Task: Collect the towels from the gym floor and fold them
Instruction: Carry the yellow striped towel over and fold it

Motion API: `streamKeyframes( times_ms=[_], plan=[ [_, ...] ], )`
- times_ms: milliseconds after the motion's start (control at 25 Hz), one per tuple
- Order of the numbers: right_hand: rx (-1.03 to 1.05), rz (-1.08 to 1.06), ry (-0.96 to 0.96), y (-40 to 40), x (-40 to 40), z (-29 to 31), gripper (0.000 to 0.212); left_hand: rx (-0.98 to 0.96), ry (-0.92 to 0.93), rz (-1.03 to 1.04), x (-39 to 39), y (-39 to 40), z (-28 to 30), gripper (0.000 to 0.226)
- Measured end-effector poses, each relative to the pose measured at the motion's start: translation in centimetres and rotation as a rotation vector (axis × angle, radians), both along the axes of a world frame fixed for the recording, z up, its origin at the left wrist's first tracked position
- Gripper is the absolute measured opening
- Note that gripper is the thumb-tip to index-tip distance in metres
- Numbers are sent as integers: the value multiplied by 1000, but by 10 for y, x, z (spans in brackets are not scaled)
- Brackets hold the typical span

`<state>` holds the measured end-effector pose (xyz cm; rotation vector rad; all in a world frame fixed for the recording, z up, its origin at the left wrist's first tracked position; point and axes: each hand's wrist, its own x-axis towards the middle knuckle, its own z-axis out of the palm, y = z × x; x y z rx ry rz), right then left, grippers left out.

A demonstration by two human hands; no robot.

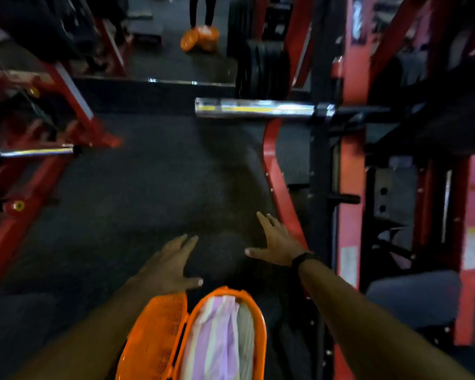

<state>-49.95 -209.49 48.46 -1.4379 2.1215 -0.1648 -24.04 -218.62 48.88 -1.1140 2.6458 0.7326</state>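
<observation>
An orange mesh basket (154, 333) hangs below my left forearm at the bottom centre, and purple, white and pale green striped towels (220, 335) lie inside it. My left hand (167, 267) is stretched forward above the dark floor, fingers spread, holding nothing. Further right, my right hand (277, 242), with a black band on the wrist, is also spread and empty. No towel shows on the floor in front of me.
Red gym machine frames (25, 212) stand left and right (348, 187). A chrome bar (255, 108) juts across at mid height, with black weight plates (261, 69) behind. A mirror at the back reflects a person's legs and an orange basket (200, 38). Dark rubber floor (148, 187) runs between.
</observation>
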Motion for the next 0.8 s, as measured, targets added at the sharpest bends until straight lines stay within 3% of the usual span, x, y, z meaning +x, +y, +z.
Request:
streamKeyframes(
  times_ms=[120,360,640,800],
  plan=[
    [-168,4,14,1,-7,138,103,-74,107,57,-2,-2,129,105],
    [-376,66,69,9,14,336,102,-294,288,132,17,9,325,105],
    [-490,155,84,28,79,458,108,-435,404,312,119,44,467,99],
    [-573,261,61,25,144,509,124,-503,430,411,210,89,519,99]
  ],
)
